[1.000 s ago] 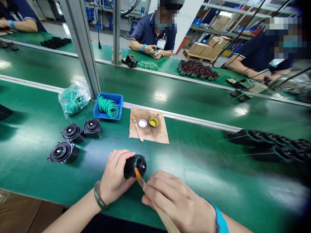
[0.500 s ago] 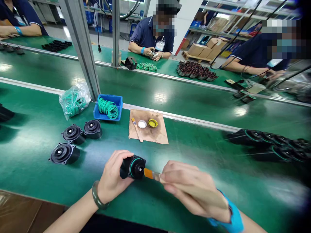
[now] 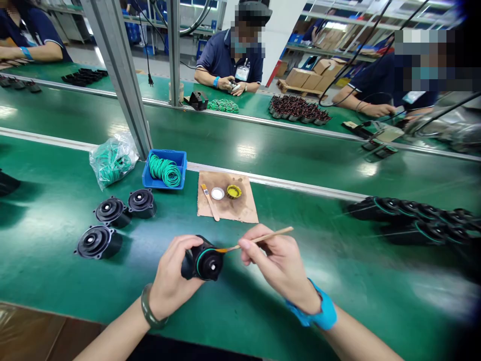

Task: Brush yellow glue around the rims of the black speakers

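My left hand [image 3: 175, 273] is wrapped round a black round housing [image 3: 212, 266], tilted so its stepped end faces right and toward me. A green O-ring [image 3: 200, 260] sits around that end. Between the thumb and fingers of my right hand [image 3: 276, 260] is a flat paintbrush [image 3: 259, 239] with a wooden handle. Its orange bristles touch the upper edge of the housing near the O-ring. Behind my hands, a stained cardboard sheet [image 3: 244, 210] carries a second brush [image 3: 210, 203], a white lid [image 3: 217, 193] and a small yellow pot [image 3: 233, 191].
Three black housings [image 3: 98, 240] stand at left. Behind them are a blue bin [image 3: 164, 183] of green O-rings and a plastic bag [image 3: 112, 158] of more. Rows of ringed housings [image 3: 424, 220] lie at right. A metal post [image 3: 116, 75] rises behind the bin; co-workers [image 3: 229, 62] sit across the line.
My right hand has turned and shifted up and left, bringing the bristles from the housing's end face to its upper edge. The housing has tilted slightly in my left hand.
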A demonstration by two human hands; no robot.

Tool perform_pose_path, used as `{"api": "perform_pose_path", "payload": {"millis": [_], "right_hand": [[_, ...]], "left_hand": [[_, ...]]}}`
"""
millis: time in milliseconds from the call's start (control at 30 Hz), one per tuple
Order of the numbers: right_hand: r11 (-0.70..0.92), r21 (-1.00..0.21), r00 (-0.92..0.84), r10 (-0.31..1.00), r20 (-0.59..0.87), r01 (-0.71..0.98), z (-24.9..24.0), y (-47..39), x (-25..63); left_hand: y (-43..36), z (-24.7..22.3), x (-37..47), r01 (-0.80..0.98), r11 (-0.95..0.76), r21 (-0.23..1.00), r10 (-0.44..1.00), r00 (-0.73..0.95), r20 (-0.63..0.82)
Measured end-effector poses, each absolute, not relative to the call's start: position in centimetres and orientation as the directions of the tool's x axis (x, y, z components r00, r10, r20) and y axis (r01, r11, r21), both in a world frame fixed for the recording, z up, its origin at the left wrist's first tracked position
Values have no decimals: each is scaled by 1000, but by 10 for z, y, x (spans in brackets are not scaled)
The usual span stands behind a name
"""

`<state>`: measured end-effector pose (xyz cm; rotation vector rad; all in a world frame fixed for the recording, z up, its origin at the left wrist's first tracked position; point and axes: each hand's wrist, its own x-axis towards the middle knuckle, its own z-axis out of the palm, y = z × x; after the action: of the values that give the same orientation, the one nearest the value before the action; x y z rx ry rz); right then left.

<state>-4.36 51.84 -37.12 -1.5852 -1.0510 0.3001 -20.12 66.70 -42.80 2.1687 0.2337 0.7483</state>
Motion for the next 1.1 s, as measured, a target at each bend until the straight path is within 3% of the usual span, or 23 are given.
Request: {"api": "perform_pose_path", "payload": {"millis": [100, 200, 333, 433, 600, 800, 933, 1100], "right_hand": [[89, -971, 699, 680, 223, 223, -368, 511, -37], [184, -982, 780, 608, 144, 39, -369, 503, -31], [250, -967, 757, 624, 195, 43, -379, 494, -29], [233, -955, 671, 681, 294, 182, -388, 490, -34], [137, -907, 538, 766, 353, 399, -395, 490, -42], [5, -720, 390, 838, 382, 694, -400, 494, -57], [-50, -661, 364, 864, 346, 748, -405, 498, -67], [-63, -751, 402, 872, 279, 657, -410, 500, -70]], "left_hand": [[670, -428, -201, 35, -368, 929, 538, 823, 182], [673, -429, -201, 89, -67, 994, 547, 836, -38], [675, -429, -202, 121, 45, 992, 494, 860, -128], [674, -430, -201, 122, 1, 993, 429, 896, -110], [671, -429, -198, 93, -213, 973, 367, 930, -9], [667, -427, -198, 130, -403, 906, 399, 916, 46], [666, -427, -197, 130, -424, 896, 400, 915, 57], [664, -425, -200, 93, -437, 895, 383, 919, 91]]}}
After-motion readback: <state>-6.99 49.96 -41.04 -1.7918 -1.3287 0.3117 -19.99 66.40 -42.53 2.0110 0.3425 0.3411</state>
